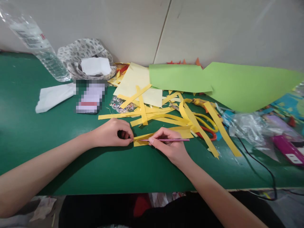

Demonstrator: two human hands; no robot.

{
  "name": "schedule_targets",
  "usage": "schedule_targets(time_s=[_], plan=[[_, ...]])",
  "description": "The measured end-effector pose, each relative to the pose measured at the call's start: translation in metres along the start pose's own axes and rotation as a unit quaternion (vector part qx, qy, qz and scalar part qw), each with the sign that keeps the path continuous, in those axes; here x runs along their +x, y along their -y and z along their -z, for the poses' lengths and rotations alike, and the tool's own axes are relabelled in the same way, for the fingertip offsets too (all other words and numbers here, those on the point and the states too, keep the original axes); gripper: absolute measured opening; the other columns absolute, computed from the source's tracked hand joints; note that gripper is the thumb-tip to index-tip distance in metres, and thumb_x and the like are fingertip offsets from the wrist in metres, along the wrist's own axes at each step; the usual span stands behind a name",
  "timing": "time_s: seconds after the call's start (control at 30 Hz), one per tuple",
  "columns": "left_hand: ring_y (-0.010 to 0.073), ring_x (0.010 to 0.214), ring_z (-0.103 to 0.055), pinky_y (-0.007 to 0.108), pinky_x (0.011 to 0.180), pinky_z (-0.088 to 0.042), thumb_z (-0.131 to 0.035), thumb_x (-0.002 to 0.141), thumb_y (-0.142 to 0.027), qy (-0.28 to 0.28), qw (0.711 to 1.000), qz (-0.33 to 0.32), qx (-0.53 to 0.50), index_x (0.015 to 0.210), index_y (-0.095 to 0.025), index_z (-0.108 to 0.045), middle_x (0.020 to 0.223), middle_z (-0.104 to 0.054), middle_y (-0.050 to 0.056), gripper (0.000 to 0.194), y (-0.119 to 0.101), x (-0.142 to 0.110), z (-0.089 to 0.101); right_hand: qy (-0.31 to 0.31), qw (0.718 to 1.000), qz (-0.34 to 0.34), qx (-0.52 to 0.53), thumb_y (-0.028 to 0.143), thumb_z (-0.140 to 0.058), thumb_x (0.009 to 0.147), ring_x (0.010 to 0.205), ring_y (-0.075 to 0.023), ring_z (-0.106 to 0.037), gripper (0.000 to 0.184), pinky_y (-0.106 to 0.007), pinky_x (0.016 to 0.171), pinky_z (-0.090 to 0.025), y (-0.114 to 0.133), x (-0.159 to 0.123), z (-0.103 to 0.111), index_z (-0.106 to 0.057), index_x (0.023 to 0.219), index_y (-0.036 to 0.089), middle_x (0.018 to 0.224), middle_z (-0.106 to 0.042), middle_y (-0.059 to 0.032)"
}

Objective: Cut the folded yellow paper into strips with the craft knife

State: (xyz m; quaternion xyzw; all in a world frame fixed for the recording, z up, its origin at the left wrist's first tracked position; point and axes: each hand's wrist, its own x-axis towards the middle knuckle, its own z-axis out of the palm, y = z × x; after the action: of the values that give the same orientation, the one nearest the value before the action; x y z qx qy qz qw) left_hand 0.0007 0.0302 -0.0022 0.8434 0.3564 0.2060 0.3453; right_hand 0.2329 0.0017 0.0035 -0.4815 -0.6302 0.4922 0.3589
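A folded yellow paper strip (pixel 186 131) lies on the green table in front of me. At its left end my left hand (pixel 111 133) is closed, thumb and forefinger pinched together on the paper's tip. My right hand (pixel 169 147) grips a slim pink metallic stick (pixel 181 140) like a pen. The thin tip of this stick points left along the strip, close to the left fingertips; whether it touches them I cannot tell. Just beyond both hands lie several loose yellow paper strips (pixel 156 111), some crossing each other.
Scissors with a red-orange handle (pixel 212 134) lie partly under strips. Green paper (pixel 182 77) and cream paper (pixel 133 79) lie near the wall. To the left are a plastic bottle (pixel 35 41), a phone (pixel 89 98) and a spotted cloth bag (pixel 71 57); a black cable (pixel 258 163) runs at right.
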Motion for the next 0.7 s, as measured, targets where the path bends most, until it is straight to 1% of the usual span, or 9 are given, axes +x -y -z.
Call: schedule_targets(time_s=[0.1, 0.27, 0.47, 0.6, 0.7], plan=[[0.0081, 0.059, -0.056, 0.017, 0.056, -0.045, -0.064, 0.076, -0.020, -0.007, 1.000, 0.002, 0.002, 0.074, -0.017, -0.071, 0.068, -0.062, 0.000, 0.008, -0.0008, -0.0001, -0.0002, -0.008, 1.000, -0.005, 0.010, 0.030, -0.068, 0.072, 0.053, -0.0130, -0.054, 0.017, -0.026, 0.051, -0.042, -0.0002, 0.0002, 0.0001, -0.059, 0.062, 0.020, 0.058, -0.064, -0.0013], [0.0077, 0.059, -0.056, 0.016, 0.056, -0.045, -0.064, 0.076, -0.020, -0.005, 1.000, -0.003, 0.006, 0.073, -0.017, -0.071, 0.067, -0.062, 0.000, 0.008, -0.0009, 0.0004, -0.0001, 0.013, 1.000, -0.001, 0.007, 0.031, -0.069, 0.073, 0.055, -0.0133, -0.055, 0.016, -0.027, 0.053, -0.044, -0.0006, 0.0002, -0.0001, -0.062, 0.064, 0.019, 0.062, -0.066, -0.0024], [0.0078, 0.059, -0.056, 0.017, 0.056, -0.045, -0.064, 0.076, -0.020, -0.003, 1.000, 0.006, 0.004, 0.074, -0.017, -0.071, 0.068, -0.062, 0.000, 0.008, -0.0004, 0.0003, 0.0003, -0.004, 1.000, 0.001, 0.014, 0.030, -0.069, 0.072, 0.054, -0.0128, -0.053, 0.017, -0.026, 0.052, -0.042, -0.0018, -0.0001, 0.0003, -0.059, 0.062, 0.019, 0.059, -0.063, -0.0011], [0.0078, 0.059, -0.056, 0.017, 0.056, -0.045, -0.064, 0.076, -0.020, -0.006, 1.000, 0.004, 0.004, 0.073, -0.017, -0.071, 0.067, -0.061, 0.000, 0.008, -0.0009, 0.0005, 0.0001, 0.013, 1.000, -0.001, 0.024, 0.030, -0.069, 0.073, 0.056, -0.0136, -0.056, 0.016, -0.027, 0.054, -0.043, -0.0017, 0.0000, 0.0007, -0.061, 0.065, 0.019, 0.063, -0.066, -0.0026], [0.0077, 0.059, -0.056, 0.017, 0.056, -0.045, -0.064, 0.076, -0.020, -0.006, 1.000, -0.001, 0.004, 0.073, -0.017, -0.071, 0.067, -0.061, 0.000, 0.008, -0.0010, 0.0006, 0.0001, 0.018, 1.000, -0.005, 0.017, 0.030, -0.069, 0.073, 0.056, -0.0137, -0.055, 0.016, -0.028, 0.054, -0.043, -0.0010, 0.0002, 0.0004, -0.061, 0.064, 0.019, 0.063, -0.066, -0.0029]])
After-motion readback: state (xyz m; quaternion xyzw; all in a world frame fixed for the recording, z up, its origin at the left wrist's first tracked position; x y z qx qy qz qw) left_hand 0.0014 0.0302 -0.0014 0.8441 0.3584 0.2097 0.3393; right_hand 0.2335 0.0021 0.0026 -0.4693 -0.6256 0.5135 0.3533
